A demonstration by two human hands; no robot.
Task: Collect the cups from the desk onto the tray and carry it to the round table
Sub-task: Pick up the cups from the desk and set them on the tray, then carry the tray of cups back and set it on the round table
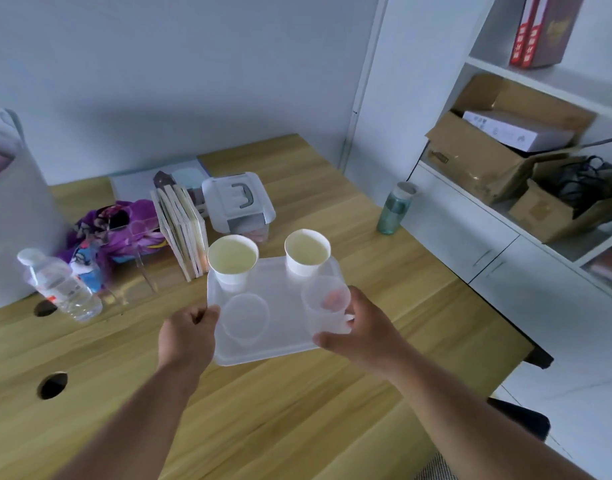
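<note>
A white translucent tray (280, 292) is held above the wooden desk (297, 403). My left hand (188, 336) grips its left edge and my right hand (361, 329) grips its right front corner. Two white paper cups stand at the tray's far side, one on the left (232, 259) and one on the right (307, 251). A clear plastic cup (246, 318) stands at the front left of the tray. Another clear plastic cup (327, 304) stands at the front right, against my right hand's fingers.
On the desk lie a water bottle (60, 285), a purple bag (117, 233), upright books (181, 230), a small lidded storage box (237, 202) and a green bottle (394, 209). White shelving with cardboard boxes (498, 157) stands to the right. Two cable holes (51, 385) pierce the desk's left side.
</note>
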